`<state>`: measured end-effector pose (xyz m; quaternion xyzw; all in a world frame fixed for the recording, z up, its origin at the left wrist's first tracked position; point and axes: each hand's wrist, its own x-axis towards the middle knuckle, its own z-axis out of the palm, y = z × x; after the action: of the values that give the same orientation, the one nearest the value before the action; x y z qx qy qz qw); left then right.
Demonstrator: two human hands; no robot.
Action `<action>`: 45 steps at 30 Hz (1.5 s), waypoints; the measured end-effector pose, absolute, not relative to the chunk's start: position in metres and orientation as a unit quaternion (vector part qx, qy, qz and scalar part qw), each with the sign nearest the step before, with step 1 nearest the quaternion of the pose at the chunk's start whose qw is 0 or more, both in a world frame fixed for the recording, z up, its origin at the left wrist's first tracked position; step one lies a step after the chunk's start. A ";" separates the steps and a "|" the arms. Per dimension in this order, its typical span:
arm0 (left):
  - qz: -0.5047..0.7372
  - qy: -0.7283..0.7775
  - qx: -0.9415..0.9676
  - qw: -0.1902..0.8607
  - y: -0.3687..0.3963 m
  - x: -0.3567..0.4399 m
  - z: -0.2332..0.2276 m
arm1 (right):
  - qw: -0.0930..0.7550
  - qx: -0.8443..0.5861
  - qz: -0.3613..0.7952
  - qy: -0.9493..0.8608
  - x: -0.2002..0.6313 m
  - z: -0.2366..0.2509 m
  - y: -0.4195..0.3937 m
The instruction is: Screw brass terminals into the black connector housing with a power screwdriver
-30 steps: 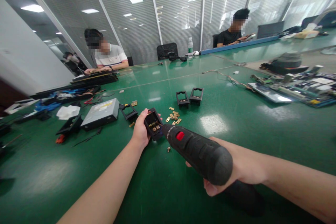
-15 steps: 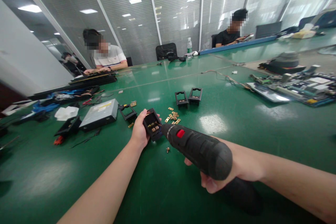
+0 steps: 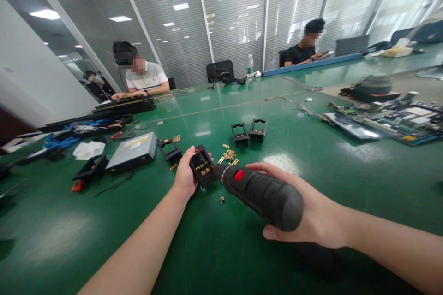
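Left hand [image 3: 185, 176] grips black housing [image 3: 201, 166]; right hand [image 3: 313, 214] wraps screwdriver [image 3: 261, 192].

Bright, even light from ceiling panels [image 3: 119, 18], upper left. I see white glare patches on green table [image 3: 280, 162]. Wide-angle bending at edges; frame lower corners slightly soft, centre sharp.
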<state>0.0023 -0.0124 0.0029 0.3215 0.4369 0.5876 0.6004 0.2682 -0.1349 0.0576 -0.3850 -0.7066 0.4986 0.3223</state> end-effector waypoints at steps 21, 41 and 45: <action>0.605 0.432 0.317 0.589 -0.009 0.001 0.001 | 0.513 -0.201 0.039 -0.833 0.274 0.048 -0.138; 0.600 0.428 0.323 0.593 -0.011 0.002 0.003 | 0.467 -0.158 0.011 -0.870 0.275 0.055 -0.137; 0.602 0.429 0.320 0.593 -0.011 0.003 0.003 | 0.465 -0.156 0.016 -0.871 0.274 0.056 -0.138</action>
<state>0.0026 -0.0110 0.0027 0.3196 0.4289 0.6022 0.5927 0.2745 -0.1378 0.0557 -0.1560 -0.8712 0.0155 0.4652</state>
